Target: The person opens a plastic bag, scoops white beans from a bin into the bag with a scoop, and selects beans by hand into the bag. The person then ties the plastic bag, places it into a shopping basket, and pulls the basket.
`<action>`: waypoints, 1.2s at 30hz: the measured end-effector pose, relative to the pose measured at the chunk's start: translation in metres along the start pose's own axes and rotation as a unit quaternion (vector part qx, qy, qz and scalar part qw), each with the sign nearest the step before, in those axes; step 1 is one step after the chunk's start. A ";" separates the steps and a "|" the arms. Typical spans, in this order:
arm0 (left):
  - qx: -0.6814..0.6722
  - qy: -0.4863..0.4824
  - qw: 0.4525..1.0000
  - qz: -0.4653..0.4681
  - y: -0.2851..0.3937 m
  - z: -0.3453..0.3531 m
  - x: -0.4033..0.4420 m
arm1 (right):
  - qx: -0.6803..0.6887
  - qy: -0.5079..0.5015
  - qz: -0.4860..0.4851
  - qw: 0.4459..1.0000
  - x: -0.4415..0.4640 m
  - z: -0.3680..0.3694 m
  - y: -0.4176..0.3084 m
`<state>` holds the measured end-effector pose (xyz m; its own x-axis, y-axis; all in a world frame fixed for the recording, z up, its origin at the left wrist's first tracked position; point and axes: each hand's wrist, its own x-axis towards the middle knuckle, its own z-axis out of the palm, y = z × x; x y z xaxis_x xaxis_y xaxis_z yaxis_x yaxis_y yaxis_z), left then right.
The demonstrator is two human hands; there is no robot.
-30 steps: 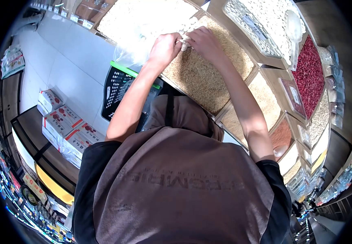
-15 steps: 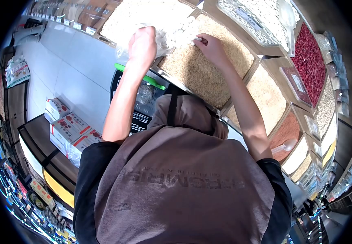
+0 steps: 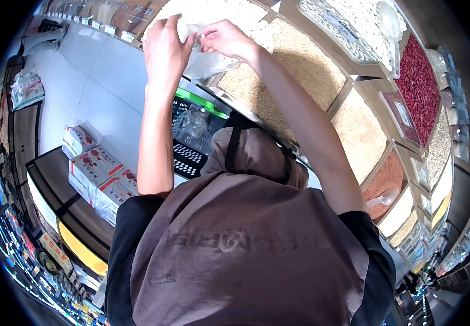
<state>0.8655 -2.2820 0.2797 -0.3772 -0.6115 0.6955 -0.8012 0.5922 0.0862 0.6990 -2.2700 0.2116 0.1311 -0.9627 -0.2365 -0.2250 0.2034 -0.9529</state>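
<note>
At the top of the head view, a clear plastic bag point(image 3: 209, 64) hangs over the front edge of the bulk bins, with white pieces around it. My left hand point(image 3: 165, 48) is at the bag's left side, fingers curved and thumb apart from them, seemingly gripping its mouth; the fingertips are partly hidden. Just right of it, my right hand point(image 3: 225, 40) pinches a small white piece point(image 3: 203, 36) over the bag. Below my right forearm lies a bin of tan grain point(image 3: 284, 70). A bin of white goods point(image 3: 235, 12) sits behind my hands.
More bins run to the right: pale grain point(image 3: 357, 136), reddish-brown grain point(image 3: 384, 182) with a clear scoop point(image 3: 384, 196), and red beans point(image 3: 417, 81). A black basket with a green handle point(image 3: 199, 103) hangs or stands below the bins. Boxes point(image 3: 96, 165) are stacked at left.
My right hand has moved left from above the tan grain to the bag, carrying the white piece. My left hand has shifted slightly left and up, its thumb now spread from the fingers.
</note>
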 end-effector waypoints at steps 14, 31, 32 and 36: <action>-0.166 -0.171 0.926 -0.293 -0.024 0.020 -0.010 | -0.401 0.071 -0.187 0.894 0.012 -0.020 0.069; -0.061 -0.415 0.905 -0.073 0.018 0.051 -0.035 | -0.309 -0.009 -0.084 0.947 0.011 -0.031 0.062; -0.079 -0.459 0.877 -0.117 0.019 0.047 -0.035 | -0.364 0.008 -0.193 0.911 0.014 -0.028 0.076; -0.151 -0.417 0.888 -0.121 0.021 0.035 -0.045 | -0.506 -0.015 -0.213 0.836 0.020 -0.018 0.078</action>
<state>0.8496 -2.2607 0.2248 -0.5246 -0.8414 -0.1299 -0.7923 0.4266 0.4361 0.6667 -2.2770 0.1358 0.4292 -0.9009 0.0642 -0.8507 -0.4271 -0.3065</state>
